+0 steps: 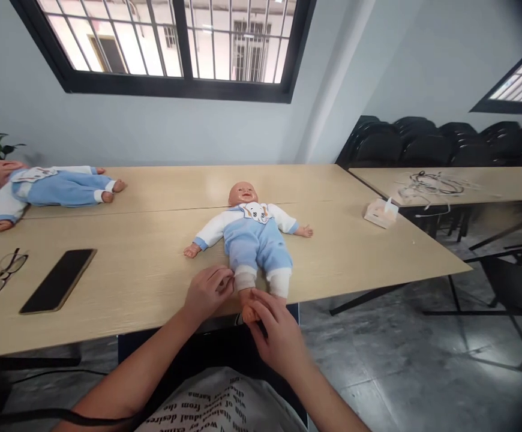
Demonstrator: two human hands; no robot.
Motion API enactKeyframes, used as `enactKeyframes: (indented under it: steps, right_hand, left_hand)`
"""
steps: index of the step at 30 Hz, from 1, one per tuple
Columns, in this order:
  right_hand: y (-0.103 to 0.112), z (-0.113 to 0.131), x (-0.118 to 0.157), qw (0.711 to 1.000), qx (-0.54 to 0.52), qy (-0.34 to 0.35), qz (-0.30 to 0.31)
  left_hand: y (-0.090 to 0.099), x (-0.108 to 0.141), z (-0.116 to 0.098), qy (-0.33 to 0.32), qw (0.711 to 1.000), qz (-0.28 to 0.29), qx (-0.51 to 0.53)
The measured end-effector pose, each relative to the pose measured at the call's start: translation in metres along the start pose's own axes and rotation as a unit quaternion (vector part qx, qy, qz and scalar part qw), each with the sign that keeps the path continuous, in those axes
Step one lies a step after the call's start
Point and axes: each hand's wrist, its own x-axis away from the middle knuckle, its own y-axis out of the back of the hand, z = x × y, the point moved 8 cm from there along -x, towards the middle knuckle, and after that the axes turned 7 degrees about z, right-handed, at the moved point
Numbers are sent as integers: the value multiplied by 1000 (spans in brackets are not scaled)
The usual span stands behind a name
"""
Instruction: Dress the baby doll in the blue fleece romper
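Observation:
A baby doll (257, 240) in a blue and white outfit lies on its back on the table, legs toward me. My left hand (209, 292) is curled in a pinch at the outer edge of the white trouser cuff (245, 278), on the leg at the left. With thumb and fingers on either side, my right hand (279, 331) grips the bare foot (249, 313) of that same leg. The doll's other foot is mostly hidden behind my right hand.
On the wooden table (153, 240) lie a second doll (63, 187), a black phone (58, 281) and eyeglasses (0, 277). A tissue box (381, 213) stands near the right edge. Tangled cables (436, 183) lie on another table, with black chairs (423, 144) stacked behind.

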Motion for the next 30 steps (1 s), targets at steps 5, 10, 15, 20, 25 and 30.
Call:
enactKeyframes:
  steps: [5, 10, 15, 20, 25, 30]
  right_hand:
    - [0, -4, -6, 996, -53, -68, -35]
    - [-2, 2, -4, 982, -124, -94, -108]
    - [-16, 9, -2, 968, -164, -97, -161]
    - [-44, 2, -13, 977, -148, -95, -118]
    - [-69, 0, -17, 991, -95, -73, -64]
    - [-67, 10, -7, 994, -61, -82, -43]
  left_hand:
    - [6, 18, -30, -118, 991, 58, 30]
    - [-2, 29, 0, 107, 985, 69, 113]
    - [-17, 37, 11, 225, 952, 61, 199]
    - [-14, 47, 23, 197, 968, 87, 128]
    - [-16, 54, 37, 176, 975, 135, 4]
    - [-18, 51, 33, 165, 973, 143, -77]
